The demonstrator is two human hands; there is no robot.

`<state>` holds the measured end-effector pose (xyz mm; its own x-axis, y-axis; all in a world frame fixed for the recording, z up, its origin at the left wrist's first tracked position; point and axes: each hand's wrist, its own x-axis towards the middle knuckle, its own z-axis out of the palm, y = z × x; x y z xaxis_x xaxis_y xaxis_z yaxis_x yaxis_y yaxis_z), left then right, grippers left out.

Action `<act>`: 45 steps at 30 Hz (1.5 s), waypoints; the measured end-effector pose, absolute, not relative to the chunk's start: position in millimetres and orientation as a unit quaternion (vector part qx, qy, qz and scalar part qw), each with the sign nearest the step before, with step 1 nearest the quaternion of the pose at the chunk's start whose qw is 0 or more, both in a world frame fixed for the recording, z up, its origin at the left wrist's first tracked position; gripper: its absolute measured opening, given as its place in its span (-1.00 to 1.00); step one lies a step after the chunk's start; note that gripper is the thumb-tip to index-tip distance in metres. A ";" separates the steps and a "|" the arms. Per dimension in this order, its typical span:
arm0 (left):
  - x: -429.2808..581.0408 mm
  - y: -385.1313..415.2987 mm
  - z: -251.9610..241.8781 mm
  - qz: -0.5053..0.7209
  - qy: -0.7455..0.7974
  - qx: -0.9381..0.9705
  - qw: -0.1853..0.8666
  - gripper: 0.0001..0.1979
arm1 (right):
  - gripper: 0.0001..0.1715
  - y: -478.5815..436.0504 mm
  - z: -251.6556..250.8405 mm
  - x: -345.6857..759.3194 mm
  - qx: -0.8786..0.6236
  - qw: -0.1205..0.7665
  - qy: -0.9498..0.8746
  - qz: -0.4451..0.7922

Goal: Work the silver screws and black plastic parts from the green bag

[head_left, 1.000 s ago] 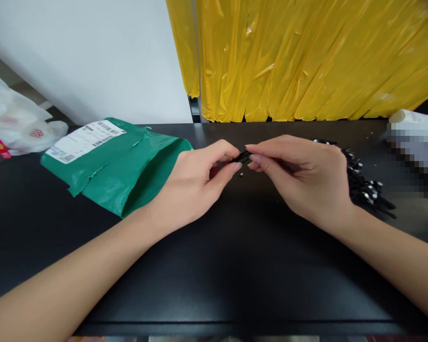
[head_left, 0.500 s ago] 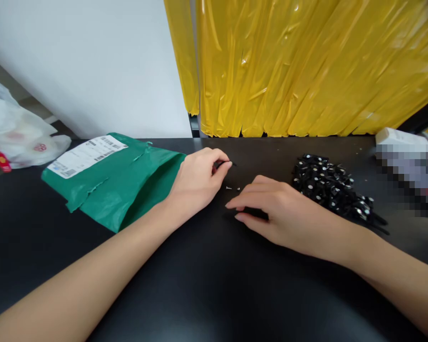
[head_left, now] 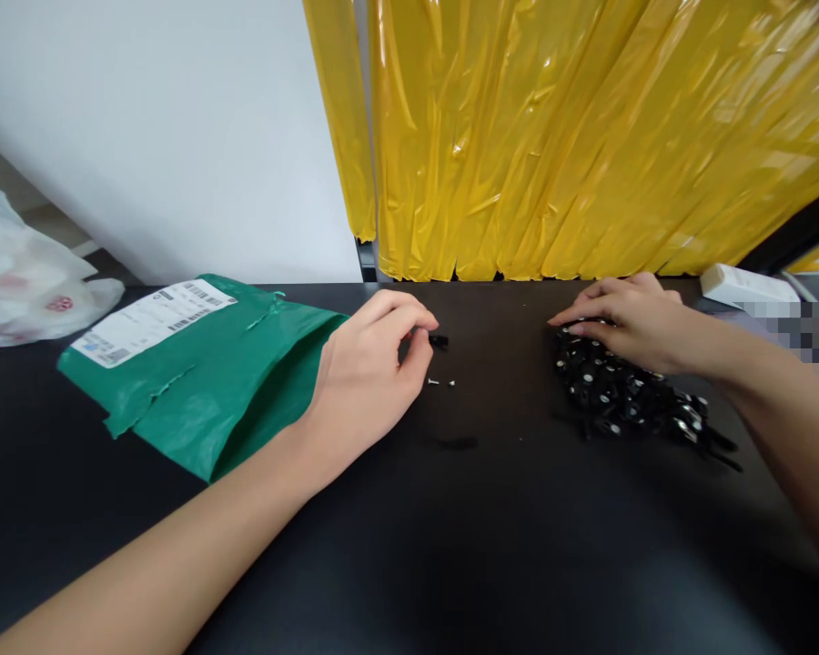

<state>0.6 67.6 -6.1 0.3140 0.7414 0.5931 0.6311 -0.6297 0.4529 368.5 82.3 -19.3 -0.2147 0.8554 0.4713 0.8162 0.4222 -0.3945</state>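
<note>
My left hand (head_left: 375,368) is closed in a pinch beside the green mailer's mouth. A small black piece (head_left: 439,341) shows at its fingertips; most of it is hidden. Just below lie a tiny silver screw (head_left: 433,382) and another tiny metal bit (head_left: 451,384). My right hand (head_left: 638,320) reaches over the far edge of a pile of small black pieces with round silver discs (head_left: 604,400). Its fingers are stretched out, thumb and index slightly apart, with the tips at the pile. I see nothing lifted between them.
The open green mailing bag (head_left: 170,373) with a white label lies on the left of the black table (head_left: 409,546). A white plastic bag (head_left: 34,282) is at far left, a white box (head_left: 751,287) at back right. Yellow plastic sheeting (head_left: 519,136) hangs behind.
My right hand has moved from beside the screw, right and away from me, to the pile. My left hand keeps its pinch in nearly the same place. The view has shifted slightly.
</note>
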 end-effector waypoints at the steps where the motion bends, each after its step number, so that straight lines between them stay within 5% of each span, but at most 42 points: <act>1: -0.5 65.5 -6.1 0.404 0.420 0.810 0.063 -0.79 | -0.84 81.0 -18.5 366.3 -0.563 0.285 -0.776 0.022; 5: -4.3 60.7 -4.1 0.397 0.450 0.798 0.048 -0.89 | -0.84 78.9 -5.8 356.7 -0.630 0.189 -0.754 0.000; 8: -7.0 59.5 -0.6 0.426 0.444 0.787 0.048 -0.73 | -0.82 76.3 7.1 344.1 -0.637 0.199 -0.745 -0.011; 12: -10.5 55.3 3.4 0.481 0.393 0.782 0.044 -0.73 | -0.82 59.6 13.4 301.7 -0.590 0.378 -0.713 0.026; 14: -10.8 50.3 5.6 0.483 0.378 0.785 0.081 -0.90 | -0.89 46.1 10.1 270.3 -0.548 0.465 -0.694 0.043; 17: -7.6 39.8 10.7 0.475 0.370 0.776 0.188 -0.77 | -0.55 25.0 2.4 225.1 -0.436 0.604 -0.625 0.232; 21: -0.7 30.2 18.1 0.457 0.374 0.733 0.338 -0.91 | -0.62 6.0 -3.6 192.2 -0.413 0.606 -0.577 0.359; 24: 2.1 30.8 19.1 0.449 0.373 0.679 0.444 -0.94 | -0.77 1.0 -5.4 186.2 -0.420 0.619 -0.563 0.351; 28: 3.6 33.5 15.8 0.450 0.378 0.628 0.511 -0.90 | -0.72 -1.6 -8.8 184.0 -0.449 0.620 -0.559 0.319; 40: 8.7 34.4 13.6 0.481 0.402 0.614 0.480 -0.86 | -0.71 1.5 -13.2 183.3 -0.422 0.607 -0.485 0.467; 45: 11.9 33.3 10.1 0.486 0.401 0.611 0.479 -0.96 | -0.76 1.1 -14.6 179.6 -0.413 0.642 -0.479 0.433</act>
<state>11.9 33.3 10.1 0.2066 0.9559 0.2088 0.0249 -0.2184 0.9755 179.6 1.1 -14.6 0.1665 0.9519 0.2573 -0.1599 0.2836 -0.9455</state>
